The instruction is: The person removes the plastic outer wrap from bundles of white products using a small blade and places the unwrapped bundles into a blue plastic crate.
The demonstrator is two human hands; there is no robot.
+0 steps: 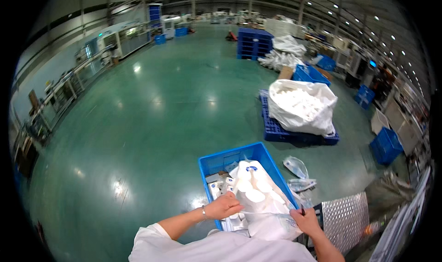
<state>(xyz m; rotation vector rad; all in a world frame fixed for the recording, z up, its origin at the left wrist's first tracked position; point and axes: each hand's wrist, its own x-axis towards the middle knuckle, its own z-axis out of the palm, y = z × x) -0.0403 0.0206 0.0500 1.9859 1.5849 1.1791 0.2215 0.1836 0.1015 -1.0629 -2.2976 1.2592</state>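
A blue plastic crate [206, 170] stands right in front of me. White rounded pieces [254, 195] and small white boxes or cartons lie in it. A white plastic bag [271, 225] stretches over its near side, its edge pulled out between my hands. My left hand [224, 206] is closed on the bag's left edge, above the crate. At the crate's right near corner my right hand [307, 220] is closed on the bag's other side. A small dark object [303, 211] shows by its fingers, too small to name.
Clear plastic bags [296, 167] lie on the floor right of the crate. A metal-topped stool or step [346, 220] stands near my right arm. Beyond, a large white sack [299, 119] of white pieces sits on a blue pallet [281, 134]. Blue crates [386, 146] stand farther right.
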